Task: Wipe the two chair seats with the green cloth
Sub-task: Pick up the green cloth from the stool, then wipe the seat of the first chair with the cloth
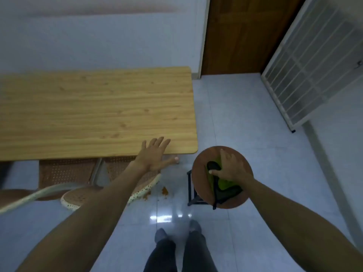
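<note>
The light wooden rectangular table [98, 112] hides most of the perforated brown chair seat [125, 169] tucked beneath it. The round brown wooden stool seat [200, 171] carries the green cloth with dark edging [224, 185], bunched, long axis running toward the person. Right hand [229, 167] presses flat on it; left hand [153, 154] spread wide at the table edge.

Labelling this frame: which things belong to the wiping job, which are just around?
Job: green cloth, round stool, woven chair, right hand pressing the cloth.
Around: wooden table, left hand at its edge, door, white grille.
</note>
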